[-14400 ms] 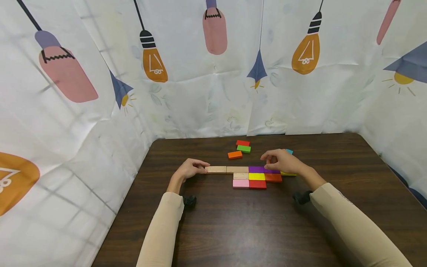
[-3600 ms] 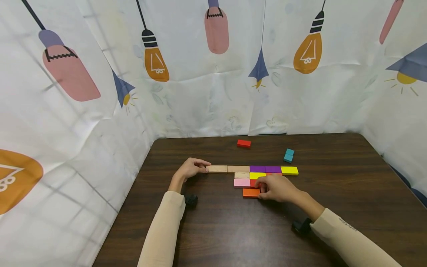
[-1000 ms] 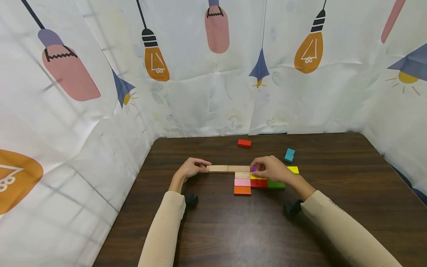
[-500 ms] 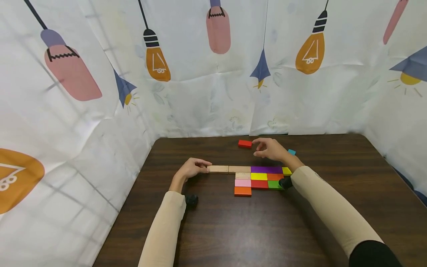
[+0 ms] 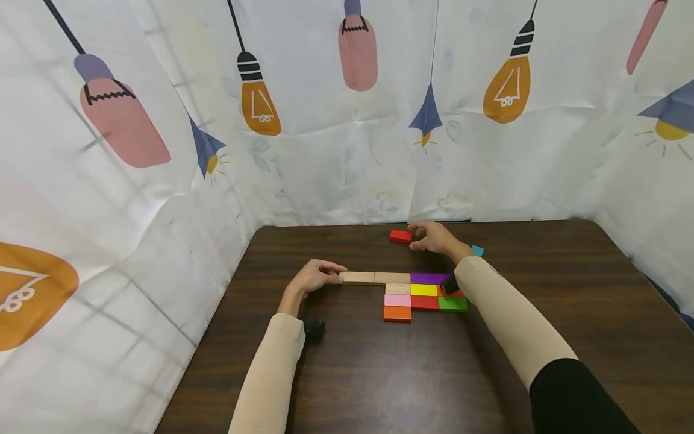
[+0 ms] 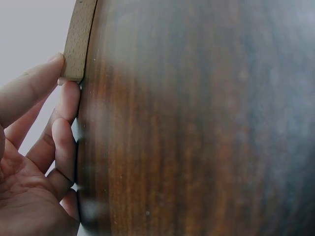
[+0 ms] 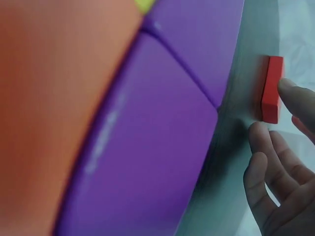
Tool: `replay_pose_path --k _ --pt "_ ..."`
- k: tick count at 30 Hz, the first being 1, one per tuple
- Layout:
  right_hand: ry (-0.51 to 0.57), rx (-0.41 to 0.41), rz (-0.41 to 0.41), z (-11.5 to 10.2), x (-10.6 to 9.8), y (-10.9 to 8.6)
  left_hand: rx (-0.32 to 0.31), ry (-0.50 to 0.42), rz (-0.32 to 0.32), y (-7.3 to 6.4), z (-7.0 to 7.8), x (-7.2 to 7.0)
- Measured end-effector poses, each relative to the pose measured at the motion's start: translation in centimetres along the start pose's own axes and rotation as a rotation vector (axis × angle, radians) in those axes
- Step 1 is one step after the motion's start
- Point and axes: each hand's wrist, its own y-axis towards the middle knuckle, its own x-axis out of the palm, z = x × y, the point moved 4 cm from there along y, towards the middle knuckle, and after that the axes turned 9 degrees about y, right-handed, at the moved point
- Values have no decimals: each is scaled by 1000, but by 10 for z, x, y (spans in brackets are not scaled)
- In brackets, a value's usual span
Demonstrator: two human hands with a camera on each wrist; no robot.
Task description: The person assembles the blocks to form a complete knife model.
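Note:
My left hand point(image 5: 313, 276) pinches the left end of a plain wooden block point(image 5: 358, 278); the left wrist view shows fingertips at that block's end point(image 6: 78, 44). A second plain block point(image 5: 392, 278) and purple blocks point(image 5: 428, 278) continue the row. Below it sit small plain, yellow point(image 5: 423, 290), pink point(image 5: 397, 300), red point(image 5: 425, 303), green point(image 5: 453, 304) and orange point(image 5: 397, 314) blocks. At the back, my right hand point(image 5: 432, 236) reaches to a loose red block point(image 5: 400, 236), fingers spread at its right end; one fingertip overlaps it in the right wrist view.
A blue block point(image 5: 477, 251) shows partly behind the right forearm. The right sleeve and black wrist camera point(image 5: 449, 284) cover the right end of the block layout. A curtain point(image 5: 347, 181) with printed lamps hangs behind the brown table point(image 5: 347, 374).
Green and orange blocks have joined the layout's lower rows. My right hand has left the purple blocks and moved back to the loose red block. My left hand has stayed at the row's end.

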Motion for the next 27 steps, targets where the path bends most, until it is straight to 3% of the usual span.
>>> replay_pose_path --k 12,21,27 --pt "-60 18 -20 2 4 21 -17 8 1 1 -1 -1" --pt "-121 -3 4 -4 8 24 -20 -5 -2 1 -1 0" --pt "-126 -25 -70 -8 6 17 -17 -8 -5 1 -1 0"
